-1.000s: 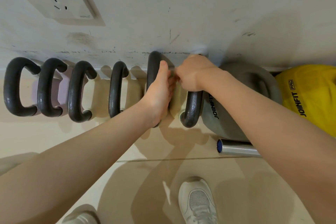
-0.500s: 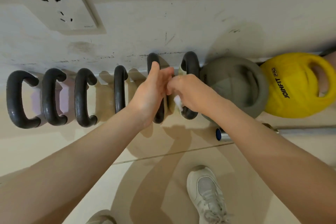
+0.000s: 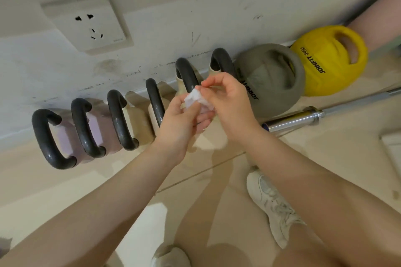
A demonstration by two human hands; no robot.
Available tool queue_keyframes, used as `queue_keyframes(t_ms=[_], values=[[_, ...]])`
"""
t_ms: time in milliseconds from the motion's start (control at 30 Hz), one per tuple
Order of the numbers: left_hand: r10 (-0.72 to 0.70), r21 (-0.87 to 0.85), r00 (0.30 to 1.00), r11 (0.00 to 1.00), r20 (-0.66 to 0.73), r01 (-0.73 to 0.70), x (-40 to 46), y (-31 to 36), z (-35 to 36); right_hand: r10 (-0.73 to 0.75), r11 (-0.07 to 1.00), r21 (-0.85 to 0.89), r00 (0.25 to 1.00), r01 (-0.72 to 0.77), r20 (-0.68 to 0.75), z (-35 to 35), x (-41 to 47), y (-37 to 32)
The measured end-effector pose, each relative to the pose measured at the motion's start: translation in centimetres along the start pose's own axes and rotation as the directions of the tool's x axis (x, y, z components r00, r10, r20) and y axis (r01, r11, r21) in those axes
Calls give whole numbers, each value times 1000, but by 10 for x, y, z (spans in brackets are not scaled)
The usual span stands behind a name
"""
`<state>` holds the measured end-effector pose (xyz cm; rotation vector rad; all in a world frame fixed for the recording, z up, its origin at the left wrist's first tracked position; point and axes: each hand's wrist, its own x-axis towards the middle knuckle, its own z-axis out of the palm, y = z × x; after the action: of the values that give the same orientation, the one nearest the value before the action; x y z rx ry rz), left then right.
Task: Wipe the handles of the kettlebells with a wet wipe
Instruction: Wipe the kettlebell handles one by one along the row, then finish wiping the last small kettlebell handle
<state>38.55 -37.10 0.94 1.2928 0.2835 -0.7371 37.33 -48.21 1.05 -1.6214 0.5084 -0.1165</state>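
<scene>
Several kettlebells with dark grey handles stand in a row against the white wall: the leftmost handle (image 3: 46, 138), others to its right (image 3: 118, 120), and the two rightmost (image 3: 187, 76) (image 3: 223, 58). A crumpled white wet wipe (image 3: 195, 98) sits between my two hands, in front of the row and off the handles. My left hand (image 3: 182, 121) pinches its lower part with thumb and fingers. My right hand (image 3: 227, 97) pinches its upper edge with the fingertips.
A grey soft kettlebell (image 3: 273, 80) and a yellow one (image 3: 327, 60) lie to the right. A steel bar (image 3: 303, 118) rests on the beige floor. A wall socket (image 3: 86, 23) is above. My white shoes (image 3: 271, 204) stand below. Another person's leg (image 3: 377, 26) shows at upper right.
Both hands have left the kettlebell handles and drawn back toward me, now holding the wipe between them. The view has swung so the row sits further left and tilted.
</scene>
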Motion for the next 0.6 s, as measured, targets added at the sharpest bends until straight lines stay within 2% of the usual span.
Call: queue_keyframes(t_ms=[100,200,267,333,467,600], values=[[-50,-27,998,998,24,51,-4,5,3,-112,970,-216,994,111,8,0,-16,-5],[-75,-92,984,992,163,91,-10,10,10,-222,888,-414,975,201,-3,-13,-24,-8],[-88,-156,955,978,284,137,-13,12,19,-199,883,-436,980,173,-14,-31,-28,-7],[-106,-124,935,980,338,156,-15,9,37,-191,875,-459,981,153,-38,-57,-31,-5],[-93,113,950,992,299,62,-23,-4,103,-294,777,-588,955,223,-26,-123,-41,1],[-31,179,944,983,328,-30,-28,-14,192,-305,847,-464,952,259,-26,-213,-57,-10]])
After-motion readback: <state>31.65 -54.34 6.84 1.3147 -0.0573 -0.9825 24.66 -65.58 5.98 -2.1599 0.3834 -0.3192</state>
